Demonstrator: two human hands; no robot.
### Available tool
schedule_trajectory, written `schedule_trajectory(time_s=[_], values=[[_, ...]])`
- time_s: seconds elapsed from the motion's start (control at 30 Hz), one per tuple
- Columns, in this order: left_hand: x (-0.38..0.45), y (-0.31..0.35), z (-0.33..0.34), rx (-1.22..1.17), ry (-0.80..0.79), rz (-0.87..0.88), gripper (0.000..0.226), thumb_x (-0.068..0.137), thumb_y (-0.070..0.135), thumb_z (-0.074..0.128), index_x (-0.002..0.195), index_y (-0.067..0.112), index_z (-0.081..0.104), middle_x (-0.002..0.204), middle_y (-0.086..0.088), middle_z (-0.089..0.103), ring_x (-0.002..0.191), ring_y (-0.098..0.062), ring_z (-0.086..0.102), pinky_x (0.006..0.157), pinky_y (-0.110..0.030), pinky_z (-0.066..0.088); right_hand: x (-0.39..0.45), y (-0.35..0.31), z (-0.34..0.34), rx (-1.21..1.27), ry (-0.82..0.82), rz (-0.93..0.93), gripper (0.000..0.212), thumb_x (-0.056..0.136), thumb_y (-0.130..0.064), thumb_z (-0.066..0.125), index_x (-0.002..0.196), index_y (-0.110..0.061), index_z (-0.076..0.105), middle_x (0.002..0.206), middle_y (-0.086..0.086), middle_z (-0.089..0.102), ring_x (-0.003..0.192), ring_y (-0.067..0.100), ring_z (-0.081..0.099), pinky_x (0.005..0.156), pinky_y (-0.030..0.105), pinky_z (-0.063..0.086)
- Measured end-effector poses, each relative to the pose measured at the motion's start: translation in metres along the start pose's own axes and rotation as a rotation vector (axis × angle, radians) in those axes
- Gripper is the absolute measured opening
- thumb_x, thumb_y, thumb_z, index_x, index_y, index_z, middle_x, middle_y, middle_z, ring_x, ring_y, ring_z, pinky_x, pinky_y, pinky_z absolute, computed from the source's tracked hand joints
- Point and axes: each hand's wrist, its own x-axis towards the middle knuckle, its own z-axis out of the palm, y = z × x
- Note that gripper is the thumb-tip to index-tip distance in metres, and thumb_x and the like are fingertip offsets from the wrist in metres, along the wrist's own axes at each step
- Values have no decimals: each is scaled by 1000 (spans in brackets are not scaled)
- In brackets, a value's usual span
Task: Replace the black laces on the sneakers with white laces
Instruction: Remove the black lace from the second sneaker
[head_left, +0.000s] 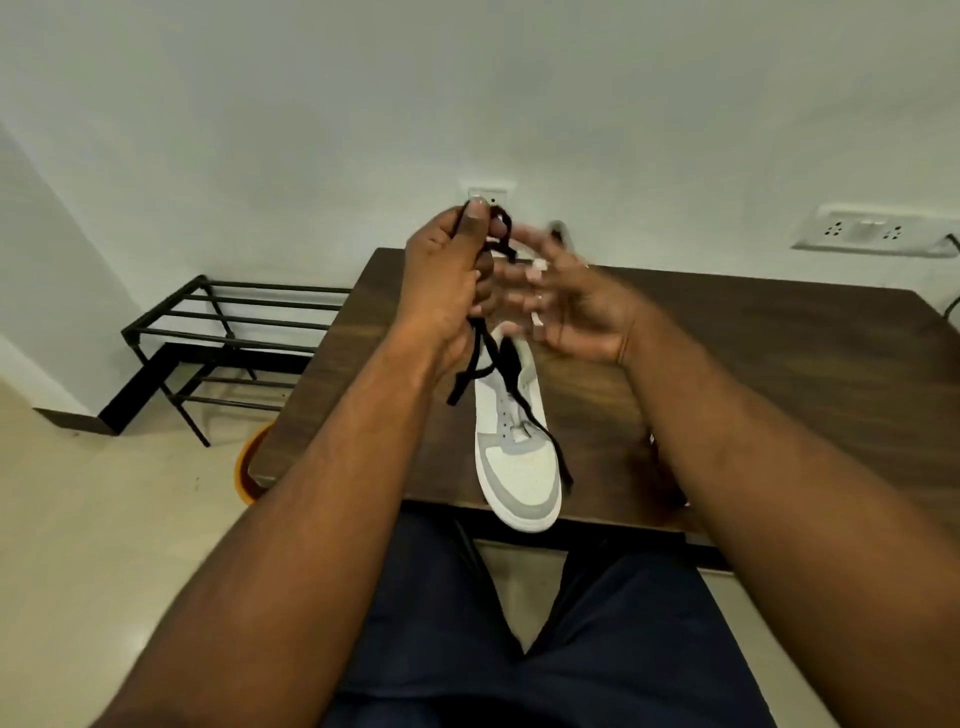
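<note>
The left hand (447, 280) is pinching the bunched black lace (485, 358) above the sneaker (519, 457), which is lying near the worktop's (753, 374) front edge. The right hand's (576, 306) grip is blurred, fingers seemingly loose. The lace is looking mostly pulled out; white laces are not showing yet.

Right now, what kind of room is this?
Probably a room in a home, maybe near the entrance. A metal shoe rack stands by the wall, a wooden table holds a sneaker, and a wall socket is behind.
</note>
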Motion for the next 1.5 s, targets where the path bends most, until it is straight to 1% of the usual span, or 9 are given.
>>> schedule_trajectory(time_s=[0.1, 0.2, 0.3, 0.43, 0.53, 0.63, 0.83, 0.97, 1.5], values=[[11, 14, -3, -18, 12, 42, 33, 103, 31, 48, 80, 11, 60, 50, 4, 24, 41, -8, 17, 38, -19, 18, 1, 63, 20, -64, -104, 87, 59, 73, -34, 80, 123, -15, 56, 112, 1, 68, 95, 9, 65, 80, 23, 52], [31, 38, -34, -43, 154, 104, 33, 103, 31, 47, 81, 12, 61, 46, 7, 27, 37, -5, 19, 36, -17, 17, -2, 101, 17, -265, -126, 233, 14, 87, -19, 65, 94, -7, 63, 87, 8, 73, 97, 23, 70, 107, 44, 41], [53, 65, -95, -109, 410, 155, 35, 104, 33, 45, 80, 14, 62, 47, 8, 26, 39, -6, 18, 36, -19, 16, -13, 99, -18, -333, 6, 341, 18, 80, -24, 66, 79, -6, 64, 68, 9, 63, 72, 23, 67, 94, 51, 44], [63, 67, -164, -48, 601, 139, 36, 102, 36, 46, 75, 18, 62, 49, 8, 31, 41, -8, 17, 40, -23, 15, -9, 54, -45, -772, 75, 402, 26, 85, -32, 67, 89, -7, 73, 84, 8, 72, 82, 16, 61, 82, 33, 43], [64, 41, -176, 214, 481, 30, 29, 99, 30, 51, 76, 20, 66, 52, 11, 45, 42, -6, 21, 39, -21, 16, 33, 16, -23, -1390, -60, 417, 31, 89, -35, 67, 70, -11, 65, 65, -3, 57, 65, 12, 51, 65, 26, 40], [64, 11, -176, 416, 322, -57, 26, 98, 24, 57, 77, 17, 70, 48, 12, 43, 44, -7, 29, 42, -21, 23, 93, -5, 43, -1671, -195, 320, 40, 87, -33, 70, 56, -18, 50, 55, -3, 48, 58, 18, 48, 57, 28, 36], [78, 6, -218, 253, 212, -47, 20, 100, 13, 54, 91, 10, 71, 70, 0, 65, 66, -11, 58, 61, -24, 48, 189, -27, 151, -1213, -51, -29, 4, 81, -3, 74, 82, -5, 71, 64, 8, 66, 46, 8, 62, 49, 24, 53], [102, 25, -265, 101, 306, 1, 19, 101, 14, 51, 100, 8, 70, 86, -6, 71, 82, -16, 65, 75, -29, 55, 244, -21, 184, -1062, 84, -149, 12, 79, 5, 72, 91, 5, 68, 70, 13, 67, 54, 17, 67, 54, 29, 57], [136, -88, -424, 195, 445, -202, 21, 101, 10, 51, 106, -1, 69, 87, -9, 65, 79, -13, 63, 74, -24, 55, 387, 166, 190, -1166, 75, 32, 24, 81, 10, 60, 74, -12, 63, 77, 13, 67, 71, 29, 70, 66, 46, 61]])
